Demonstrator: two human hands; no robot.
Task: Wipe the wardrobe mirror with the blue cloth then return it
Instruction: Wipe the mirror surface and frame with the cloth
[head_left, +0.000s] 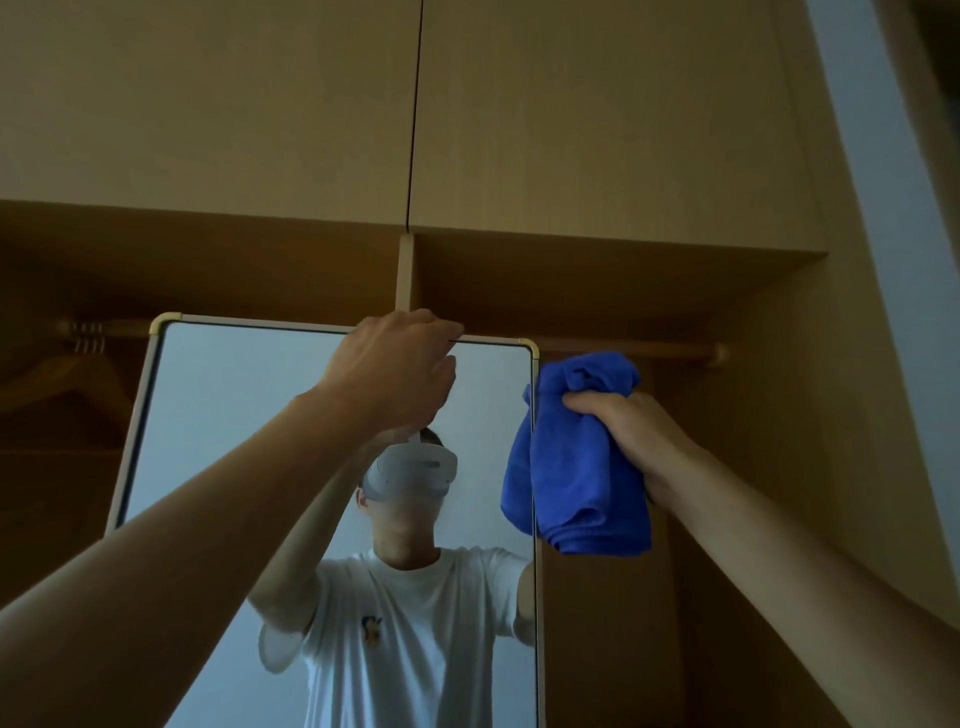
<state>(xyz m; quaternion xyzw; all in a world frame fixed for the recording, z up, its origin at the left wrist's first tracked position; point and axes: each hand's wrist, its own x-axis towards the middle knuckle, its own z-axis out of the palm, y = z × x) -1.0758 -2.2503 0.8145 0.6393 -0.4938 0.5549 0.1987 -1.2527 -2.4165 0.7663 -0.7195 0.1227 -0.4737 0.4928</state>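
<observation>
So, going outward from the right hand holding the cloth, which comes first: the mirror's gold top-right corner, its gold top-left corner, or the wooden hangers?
Measured in the head view from the right hand, which grips the blue cloth:
1. Gold top-right corner of the mirror, just left of the cloth.
2. Gold top-left corner, across the mirror's top edge.
3. Wooden hangers, far left on the wardrobe rail.

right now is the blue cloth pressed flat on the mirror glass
No, the right hand holds the blue cloth bunched beside the mirror's right edge, hanging off the glass rather than spread on it.
</observation>
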